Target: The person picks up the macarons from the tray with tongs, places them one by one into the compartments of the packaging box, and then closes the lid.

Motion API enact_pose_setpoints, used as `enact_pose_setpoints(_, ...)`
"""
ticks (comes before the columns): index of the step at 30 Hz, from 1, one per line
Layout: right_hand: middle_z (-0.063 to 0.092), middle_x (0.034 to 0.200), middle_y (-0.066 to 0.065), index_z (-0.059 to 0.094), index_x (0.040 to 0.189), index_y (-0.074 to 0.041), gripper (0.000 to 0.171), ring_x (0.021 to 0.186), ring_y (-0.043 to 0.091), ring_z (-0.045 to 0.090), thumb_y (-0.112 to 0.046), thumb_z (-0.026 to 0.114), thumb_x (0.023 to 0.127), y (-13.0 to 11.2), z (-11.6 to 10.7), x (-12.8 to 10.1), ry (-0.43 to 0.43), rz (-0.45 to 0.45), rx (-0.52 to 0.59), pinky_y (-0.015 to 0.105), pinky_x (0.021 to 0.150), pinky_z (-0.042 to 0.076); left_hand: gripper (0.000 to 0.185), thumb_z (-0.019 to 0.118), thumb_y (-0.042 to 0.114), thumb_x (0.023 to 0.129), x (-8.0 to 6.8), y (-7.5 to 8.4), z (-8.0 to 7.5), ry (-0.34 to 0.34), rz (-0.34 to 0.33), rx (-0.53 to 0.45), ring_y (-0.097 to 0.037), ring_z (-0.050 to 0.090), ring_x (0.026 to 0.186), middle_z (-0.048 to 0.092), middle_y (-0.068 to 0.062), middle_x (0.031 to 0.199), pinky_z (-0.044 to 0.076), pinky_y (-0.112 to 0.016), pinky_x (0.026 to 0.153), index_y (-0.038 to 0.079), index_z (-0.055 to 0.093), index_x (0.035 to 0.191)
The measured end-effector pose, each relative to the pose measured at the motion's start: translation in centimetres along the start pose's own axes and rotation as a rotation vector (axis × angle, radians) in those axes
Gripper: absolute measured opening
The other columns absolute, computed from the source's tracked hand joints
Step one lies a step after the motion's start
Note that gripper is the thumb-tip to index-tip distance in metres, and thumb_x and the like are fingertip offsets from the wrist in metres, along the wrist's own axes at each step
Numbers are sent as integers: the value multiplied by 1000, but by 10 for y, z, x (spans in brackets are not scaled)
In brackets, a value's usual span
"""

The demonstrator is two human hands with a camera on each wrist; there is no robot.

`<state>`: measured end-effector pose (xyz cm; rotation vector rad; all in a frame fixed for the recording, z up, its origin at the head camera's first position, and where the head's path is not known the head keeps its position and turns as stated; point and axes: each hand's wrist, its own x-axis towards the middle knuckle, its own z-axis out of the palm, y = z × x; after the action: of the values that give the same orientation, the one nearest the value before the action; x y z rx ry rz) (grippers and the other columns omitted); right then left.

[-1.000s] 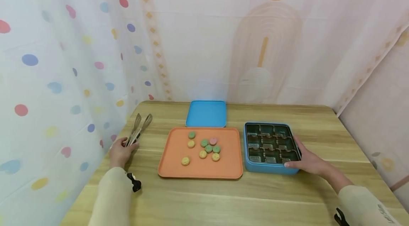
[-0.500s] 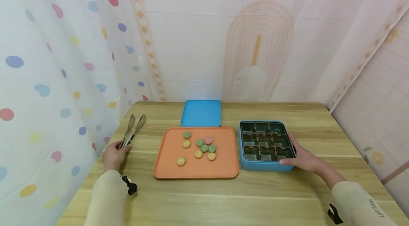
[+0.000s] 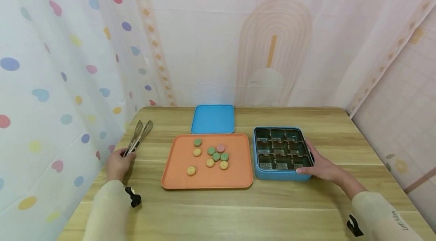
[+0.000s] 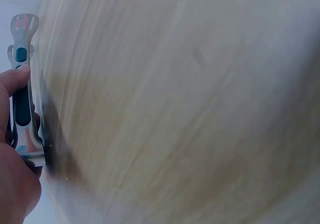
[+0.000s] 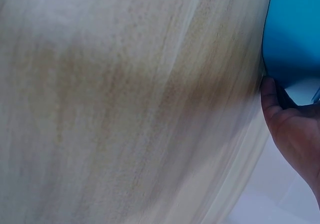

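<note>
The left hand (image 3: 117, 163) rests at the left edge of the counter (image 3: 238, 210), its fingers curled around the handle end of a pair of metal tongs (image 3: 137, 137). The left wrist view shows the thumb lying along the grip, so the hold looks firm enough to lift the tool. The tongs lie flat on the wood, their tips pointing away from the person, apart from everything else.

The right hand (image 3: 321, 167) lies against the near right corner of a blue tin (image 3: 282, 175), thumb along the front wall and fingers over the right rim. The hand appears to steady the tin so that it will not slide. The right wrist view shows only a fingertip against the blue wall. Inside the tin a dark insert divides the space into nine compartments, and all look empty.

Just left of the tin, close to touching it, sits an orange tray (image 3: 177, 178) with eight small round cookies (image 3: 216, 156) in green, yellow and pink. Most cluster near the middle, while one yellow piece lies alone toward the near left. Behind the tray a blue lid (image 3: 212, 119) lies flat, set back out of the way.
</note>
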<state>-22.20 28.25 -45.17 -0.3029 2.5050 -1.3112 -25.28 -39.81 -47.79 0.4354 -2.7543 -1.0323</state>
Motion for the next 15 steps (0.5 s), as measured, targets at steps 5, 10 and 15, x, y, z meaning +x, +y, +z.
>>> enact_pose_setpoints(5,2,154,41,-11,157,-4,122,138,59,12,-29,82,82,-2,0,1,5,0,0,72,105,17,49,58,29,100,3,3,-6,-19,27,46,-39,53,89,60,-30,109,41,-44,73,-12,56,127)
enact_pose_setpoints(10,-1,154,41,-12,157,-4,122,139,60,8,-29,82,83,-2,1,1,8,5,-8,72,105,16,48,56,32,101,9,9,-8,-26,108,84,-34,54,83,62,-26,106,40,-41,69,-8,59,127)
enact_pose_setpoints(15,-4,155,40,-13,157,-4,122,138,61,6,-30,81,84,-1,1,-1,1,22,-23,73,104,15,46,55,32,102,14,19,-10,-33,177,82,-29,51,76,61,-24,102,40,-37,62,-7,60,125)
